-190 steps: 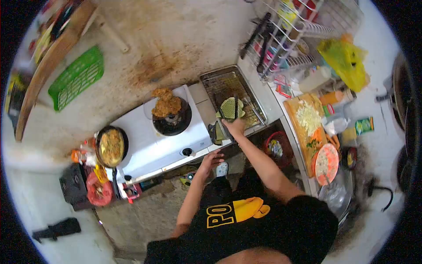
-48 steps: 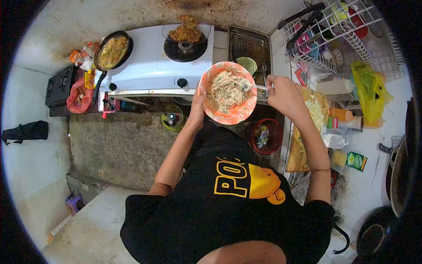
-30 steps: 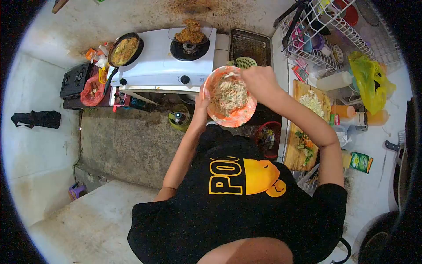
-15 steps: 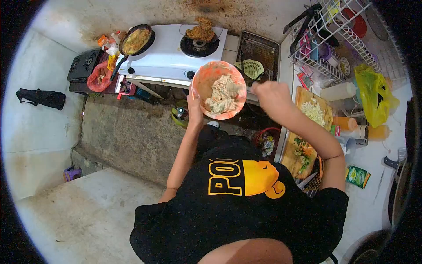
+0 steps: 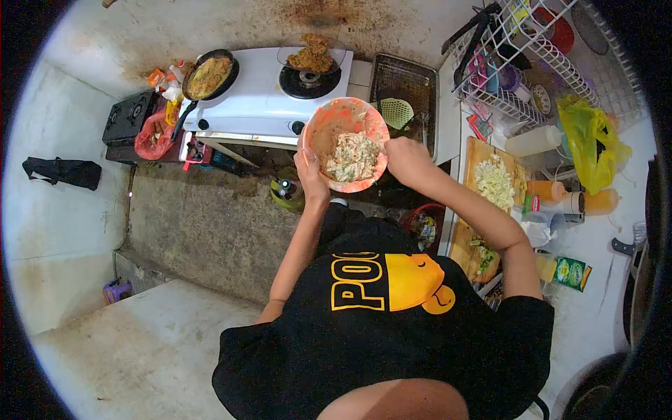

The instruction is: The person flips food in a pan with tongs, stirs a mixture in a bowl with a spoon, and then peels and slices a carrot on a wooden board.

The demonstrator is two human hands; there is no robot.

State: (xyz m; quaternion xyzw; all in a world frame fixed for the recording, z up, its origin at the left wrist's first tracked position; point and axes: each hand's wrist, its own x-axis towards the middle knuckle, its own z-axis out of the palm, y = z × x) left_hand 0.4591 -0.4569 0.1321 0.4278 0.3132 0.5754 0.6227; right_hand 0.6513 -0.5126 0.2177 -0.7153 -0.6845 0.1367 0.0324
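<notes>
An orange and white bowl [image 5: 380, 126] is tilted toward the camera, with a pale, lumpy mixture [image 5: 352, 157] flecked with green inside. My left hand [image 5: 311, 175] grips the bowl's left side, thumb near the rim. At the right rim my right hand [image 5: 409, 161] is closed round a utensil, mostly hidden by the fingers and the bowl. To the right of that arm, a wooden cutting board [image 5: 477, 150] bears chopped pale vegetables [image 5: 494, 182] and, lower down, green pieces [image 5: 484, 257].
Behind the bowl stands a white stove [image 5: 259, 87] with a pan [image 5: 210, 75] of food and fried food [image 5: 311, 56] on a clear lid. A dish rack [image 5: 521, 77], bottles [image 5: 533, 141] and a yellow bag [image 5: 591, 147] are at right. A green gas cylinder [image 5: 285, 192] stands below.
My right hand has moved left and slightly down, from beyond the bowl to its right rim. The mixture now looks more flecked with green. The view has shifted slightly.
</notes>
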